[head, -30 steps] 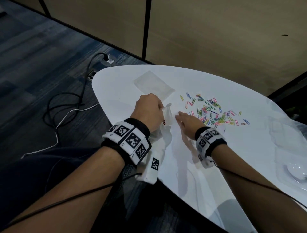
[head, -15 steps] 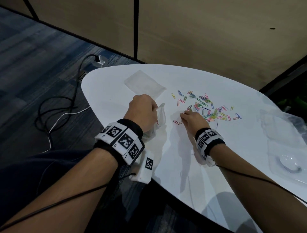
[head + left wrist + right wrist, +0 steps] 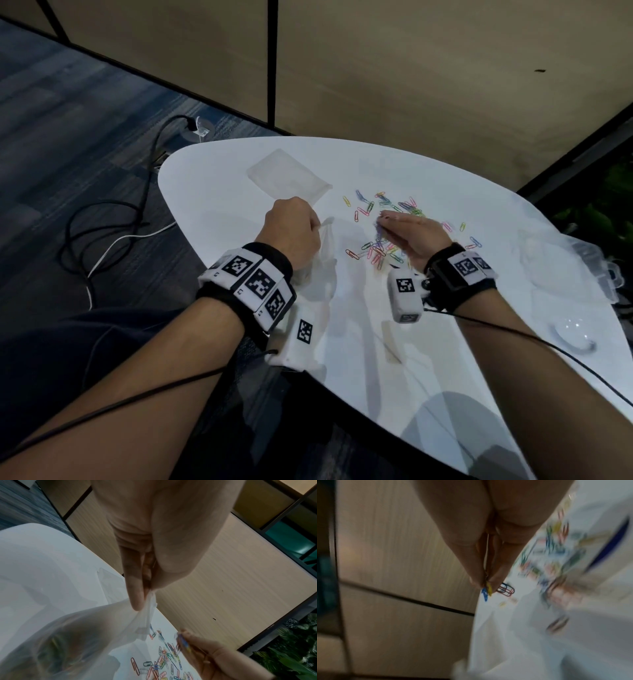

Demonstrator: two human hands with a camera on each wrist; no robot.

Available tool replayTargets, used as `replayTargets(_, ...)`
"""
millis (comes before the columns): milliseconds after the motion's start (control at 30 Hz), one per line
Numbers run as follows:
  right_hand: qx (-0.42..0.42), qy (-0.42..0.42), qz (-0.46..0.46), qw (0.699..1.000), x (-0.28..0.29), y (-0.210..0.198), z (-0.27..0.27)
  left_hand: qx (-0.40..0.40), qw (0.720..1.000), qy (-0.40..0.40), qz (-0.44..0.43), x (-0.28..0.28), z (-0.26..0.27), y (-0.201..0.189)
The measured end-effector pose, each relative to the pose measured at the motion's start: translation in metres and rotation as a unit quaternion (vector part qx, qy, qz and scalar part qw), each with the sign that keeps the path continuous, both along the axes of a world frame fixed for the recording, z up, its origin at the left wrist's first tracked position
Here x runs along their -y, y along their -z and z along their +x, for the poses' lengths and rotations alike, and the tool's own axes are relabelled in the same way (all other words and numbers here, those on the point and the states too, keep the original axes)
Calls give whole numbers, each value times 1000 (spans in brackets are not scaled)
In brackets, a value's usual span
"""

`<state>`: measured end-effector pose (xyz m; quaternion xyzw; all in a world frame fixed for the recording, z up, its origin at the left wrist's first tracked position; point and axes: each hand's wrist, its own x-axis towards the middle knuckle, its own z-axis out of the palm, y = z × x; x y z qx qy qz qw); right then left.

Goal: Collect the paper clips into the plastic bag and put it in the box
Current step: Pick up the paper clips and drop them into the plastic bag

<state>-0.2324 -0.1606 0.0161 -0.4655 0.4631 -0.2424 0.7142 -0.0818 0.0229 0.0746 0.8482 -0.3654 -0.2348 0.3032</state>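
Coloured paper clips (image 3: pixel 376 251) lie scattered on the white table (image 3: pixel 359 359); the left wrist view shows them too (image 3: pixel 159 661). My left hand (image 3: pixel 291 233) pinches the rim of a clear plastic bag (image 3: pixel 322 260), held up off the table (image 3: pixel 85 635), with several clips inside it. My right hand (image 3: pixel 407 233) hovers above the pile, pinching a small bunch of clips (image 3: pixel 488 591) between thumb and fingertips (image 3: pixel 181 641). The clear plastic box (image 3: pixel 565 274) sits at the table's right edge.
A second flat clear bag (image 3: pixel 287 174) lies at the far left of the table. A clear lid (image 3: pixel 572 335) rests near the right front edge. Cables (image 3: pixel 102 233) trail over the dark carpet on the left. Beige panels close the far side.
My right hand has lifted off the table with a pinch of clips and turned, moving right and up over the pile. The left hand keeps holding the bag in the same place.
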Motion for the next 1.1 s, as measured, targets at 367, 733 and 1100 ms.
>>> replayTargets(367,-128,-114,-149,974,-97,-5,41,-45,999,-3,-9,1,-5,0)
replayTargets(733,-302,-203,-412,835,-93,-20,48,-77,997,16,-23,1,-6,1)
replayTargets(1100,-253,-327,-392,822,-89,-23,46,-51,999,0,-15,-2,-3,0)
